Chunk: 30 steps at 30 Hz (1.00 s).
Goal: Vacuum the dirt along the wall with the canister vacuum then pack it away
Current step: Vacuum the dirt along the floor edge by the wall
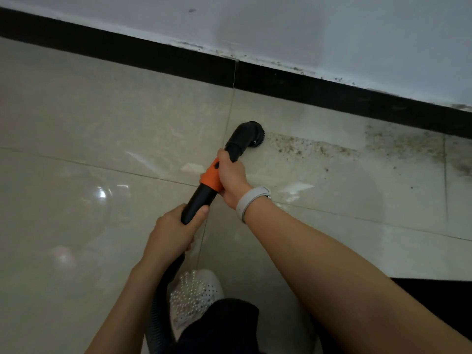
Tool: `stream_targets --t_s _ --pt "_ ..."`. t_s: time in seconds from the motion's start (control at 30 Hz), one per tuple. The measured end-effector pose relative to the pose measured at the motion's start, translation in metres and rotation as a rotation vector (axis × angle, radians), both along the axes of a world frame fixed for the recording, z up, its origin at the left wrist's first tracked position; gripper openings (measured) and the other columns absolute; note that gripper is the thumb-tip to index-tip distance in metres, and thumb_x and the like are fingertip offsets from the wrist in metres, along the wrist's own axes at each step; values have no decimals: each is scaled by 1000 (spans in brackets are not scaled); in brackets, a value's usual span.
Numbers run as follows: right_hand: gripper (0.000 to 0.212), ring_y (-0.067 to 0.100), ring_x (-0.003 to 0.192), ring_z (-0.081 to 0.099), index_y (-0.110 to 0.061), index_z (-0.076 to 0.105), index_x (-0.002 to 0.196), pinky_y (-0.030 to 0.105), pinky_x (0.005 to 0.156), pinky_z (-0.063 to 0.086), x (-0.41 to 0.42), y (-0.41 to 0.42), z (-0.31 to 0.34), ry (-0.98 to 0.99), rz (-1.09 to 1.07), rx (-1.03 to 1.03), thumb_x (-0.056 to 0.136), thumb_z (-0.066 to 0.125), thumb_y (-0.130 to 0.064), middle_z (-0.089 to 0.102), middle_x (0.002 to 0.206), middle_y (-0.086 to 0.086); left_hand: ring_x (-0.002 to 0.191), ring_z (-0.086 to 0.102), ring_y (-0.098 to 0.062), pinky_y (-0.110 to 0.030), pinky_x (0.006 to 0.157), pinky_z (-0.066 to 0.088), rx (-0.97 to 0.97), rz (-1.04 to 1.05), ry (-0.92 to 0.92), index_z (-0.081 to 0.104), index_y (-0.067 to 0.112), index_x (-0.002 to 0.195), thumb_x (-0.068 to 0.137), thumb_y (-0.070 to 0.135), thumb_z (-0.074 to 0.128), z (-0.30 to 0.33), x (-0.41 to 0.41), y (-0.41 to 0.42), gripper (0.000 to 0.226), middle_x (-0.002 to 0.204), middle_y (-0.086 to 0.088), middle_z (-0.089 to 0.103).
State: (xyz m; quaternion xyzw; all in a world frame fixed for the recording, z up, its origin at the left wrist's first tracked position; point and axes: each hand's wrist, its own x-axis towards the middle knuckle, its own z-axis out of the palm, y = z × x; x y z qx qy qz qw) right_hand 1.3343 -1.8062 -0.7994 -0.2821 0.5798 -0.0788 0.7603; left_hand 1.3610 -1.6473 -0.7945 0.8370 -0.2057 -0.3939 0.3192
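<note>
A black vacuum wand with an orange collar ends in a round black brush nozzle set on the pale floor tiles near the wall. My right hand grips the wand at the orange collar. My left hand grips the wand's lower black end, where the ribbed hose runs down past my foot. A band of brown dirt lies on the floor just right of the nozzle, and more dirt spreads farther right. The canister is out of view.
A black skirting board runs diagonally under the white wall, with grime along its top edge. My foot in a white perforated slipper stands below the hands. A dark mat edge shows at lower right.
</note>
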Motion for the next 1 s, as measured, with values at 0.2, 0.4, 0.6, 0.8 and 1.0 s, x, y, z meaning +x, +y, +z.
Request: stream_targets --t_s 0.2,0.4,0.6,0.8,1.0 --pt "21 23 57 58 -12 41 85 40 63 55 -21 -23 5 1 -96 5 94 51 -28 53 77 11 40 58 -11 -32 52 50 5 -105 -35 55 27 73 79 63 56 -2 -5 -25 37 49 3 61" --pt "20 23 57 57 -11 41 85 39 61 55 -43 -42 8 -9 -192 21 94 51 -26 51 76 10 41 58 -9 -32 54 52 22 -221 -84 55 28 73 80 65 53 0 -11 -50 38 49 4 60" --pt "20 24 54 56 -10 41 84 38 57 53 -71 -67 10 -17 -308 16 94 51 -24 50 71 10 48 60 -13 -34 57 53 58 -320 -121 54 29 73 77 68 51 0 -26 -84 39 55 4 61" --pt "20 23 54 55 -9 43 83 38 56 54 -98 -86 8 -20 -386 9 95 50 -24 50 70 9 49 61 -11 -32 58 53 80 -429 -148 55 29 75 76 70 48 2 -39 -111 42 57 5 61" --pt "20 23 57 57 -9 44 86 40 60 56 -126 -108 5 9 -456 -11 95 51 -26 52 74 9 53 61 -13 -27 54 47 69 -539 -143 53 27 75 78 69 47 1 -56 -141 42 62 5 61"
